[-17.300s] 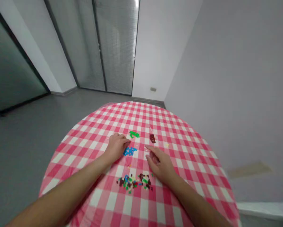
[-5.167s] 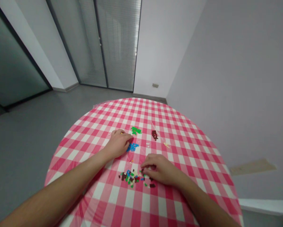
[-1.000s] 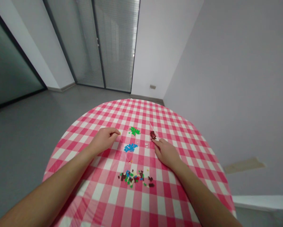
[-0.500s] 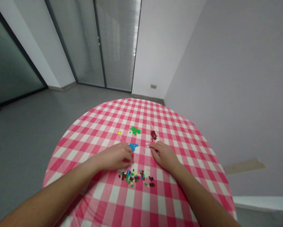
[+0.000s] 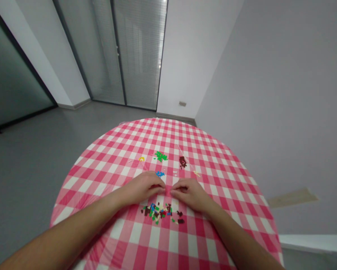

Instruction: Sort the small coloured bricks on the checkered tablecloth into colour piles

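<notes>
From here, the left hand and right hand nearly meet, fingertips pinched; I can't tell whether either grips anything. The blue pieces lie just beyond the left hand, partly hidden by it. The mixed pieces sit nearer the body than both hands, and the brown pieces beyond the right hand, on the checked worktop.

Bare hands, no sleeves visible.
</notes>
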`<state>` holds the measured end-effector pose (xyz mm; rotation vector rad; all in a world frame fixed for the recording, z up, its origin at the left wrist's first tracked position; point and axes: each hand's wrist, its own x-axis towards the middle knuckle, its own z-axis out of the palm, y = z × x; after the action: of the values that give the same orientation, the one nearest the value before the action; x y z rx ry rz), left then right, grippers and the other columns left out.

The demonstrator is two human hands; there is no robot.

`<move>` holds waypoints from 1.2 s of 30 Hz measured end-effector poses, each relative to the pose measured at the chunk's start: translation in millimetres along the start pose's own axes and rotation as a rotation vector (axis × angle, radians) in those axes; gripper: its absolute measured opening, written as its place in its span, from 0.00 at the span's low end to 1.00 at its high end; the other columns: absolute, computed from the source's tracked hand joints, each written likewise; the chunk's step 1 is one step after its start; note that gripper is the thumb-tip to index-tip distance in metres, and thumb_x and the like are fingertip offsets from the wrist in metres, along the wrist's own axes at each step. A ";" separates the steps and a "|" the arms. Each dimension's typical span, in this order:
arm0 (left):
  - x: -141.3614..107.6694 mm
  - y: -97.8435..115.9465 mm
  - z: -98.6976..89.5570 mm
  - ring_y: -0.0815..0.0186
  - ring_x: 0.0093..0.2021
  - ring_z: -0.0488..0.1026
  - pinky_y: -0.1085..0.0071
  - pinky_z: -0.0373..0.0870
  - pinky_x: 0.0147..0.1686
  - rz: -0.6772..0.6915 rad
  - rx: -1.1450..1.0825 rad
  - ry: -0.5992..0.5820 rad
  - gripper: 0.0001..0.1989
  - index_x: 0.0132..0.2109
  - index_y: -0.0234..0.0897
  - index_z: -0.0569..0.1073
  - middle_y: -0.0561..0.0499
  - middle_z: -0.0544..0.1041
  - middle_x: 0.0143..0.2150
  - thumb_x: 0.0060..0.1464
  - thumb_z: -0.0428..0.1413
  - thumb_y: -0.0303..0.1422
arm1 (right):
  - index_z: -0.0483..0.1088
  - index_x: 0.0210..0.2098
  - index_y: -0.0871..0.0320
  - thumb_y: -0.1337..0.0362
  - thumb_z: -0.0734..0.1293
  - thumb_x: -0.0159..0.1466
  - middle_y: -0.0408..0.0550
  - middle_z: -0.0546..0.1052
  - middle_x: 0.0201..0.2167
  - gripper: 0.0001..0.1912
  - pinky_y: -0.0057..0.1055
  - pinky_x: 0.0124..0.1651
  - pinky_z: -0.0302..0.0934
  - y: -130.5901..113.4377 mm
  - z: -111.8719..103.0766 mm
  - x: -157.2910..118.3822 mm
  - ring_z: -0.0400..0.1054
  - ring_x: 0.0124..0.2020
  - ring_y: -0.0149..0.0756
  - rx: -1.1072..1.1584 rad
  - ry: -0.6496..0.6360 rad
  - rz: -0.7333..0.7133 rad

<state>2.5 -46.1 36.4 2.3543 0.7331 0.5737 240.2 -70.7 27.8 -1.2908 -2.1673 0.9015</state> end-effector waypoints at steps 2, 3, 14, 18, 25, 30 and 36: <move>1.2 2.7 7.0 0.64 0.38 0.76 0.69 0.69 0.42 -0.008 -0.048 0.046 0.06 0.40 0.39 0.80 0.50 0.82 0.37 0.62 0.57 0.29 | 0.81 0.33 0.57 0.60 0.71 0.61 0.47 0.80 0.26 0.08 0.27 0.30 0.60 -2.6 5.2 0.2 0.70 0.26 0.33 0.093 -0.064 0.021; 1.8 3.7 10.4 0.65 0.38 0.77 0.70 0.69 0.42 -0.020 -0.074 0.066 0.06 0.40 0.39 0.81 0.51 0.82 0.36 0.61 0.58 0.29 | 0.81 0.33 0.57 0.60 0.71 0.61 0.47 0.80 0.26 0.08 0.27 0.29 0.60 -3.3 6.9 0.4 0.70 0.26 0.33 0.118 -0.079 0.026; 2.8 0.0 23.2 0.65 0.36 0.78 0.71 0.72 0.38 -0.138 -0.142 0.117 0.08 0.40 0.40 0.82 0.51 0.84 0.37 0.60 0.57 0.29 | 0.80 0.35 0.57 0.61 0.71 0.61 0.46 0.79 0.28 0.07 0.27 0.32 0.62 -3.3 8.6 0.4 0.70 0.29 0.34 0.105 0.026 0.028; 3.3 0.0 23.4 0.65 0.39 0.79 0.70 0.73 0.40 -0.145 -0.138 0.080 0.11 0.44 0.41 0.81 0.51 0.84 0.41 0.61 0.54 0.27 | 0.79 0.37 0.56 0.65 0.68 0.62 0.45 0.78 0.28 0.07 0.26 0.31 0.61 -5.5 1.3 1.1 0.69 0.28 0.33 0.026 0.036 0.016; 0.6 -13.5 0.4 0.63 0.40 0.78 0.68 0.72 0.41 -0.139 -0.076 0.072 0.11 0.42 0.40 0.80 0.49 0.83 0.41 0.60 0.53 0.26 | 0.78 0.33 0.58 0.67 0.64 0.64 0.50 0.81 0.34 0.10 0.32 0.39 0.63 17.4 -45.5 -4.0 0.73 0.35 0.39 -0.388 0.108 0.141; -2.7 -20.1 -16.6 0.63 0.38 0.77 0.67 0.71 0.40 -0.056 0.067 -0.038 0.10 0.40 0.39 0.79 0.49 0.82 0.38 0.58 0.54 0.24 | 0.77 0.27 0.57 0.67 0.64 0.64 0.51 0.80 0.29 0.13 0.32 0.33 0.59 28.7 -58.8 -7.7 0.72 0.30 0.39 -0.556 0.028 0.185; -3.3 -16.4 -16.3 0.63 0.39 0.75 0.67 0.69 0.42 0.015 0.072 -0.125 0.07 0.37 0.39 0.80 0.49 0.81 0.36 0.57 0.58 0.23 | 0.79 0.34 0.57 0.66 0.65 0.64 0.51 0.81 0.34 0.10 0.32 0.36 0.62 25.9 -55.8 -7.4 0.73 0.34 0.39 -0.556 0.055 0.153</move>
<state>-14.8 -30.5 36.8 2.4388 0.6906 0.4082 296.1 -51.5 46.4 -1.7280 -2.3904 0.3060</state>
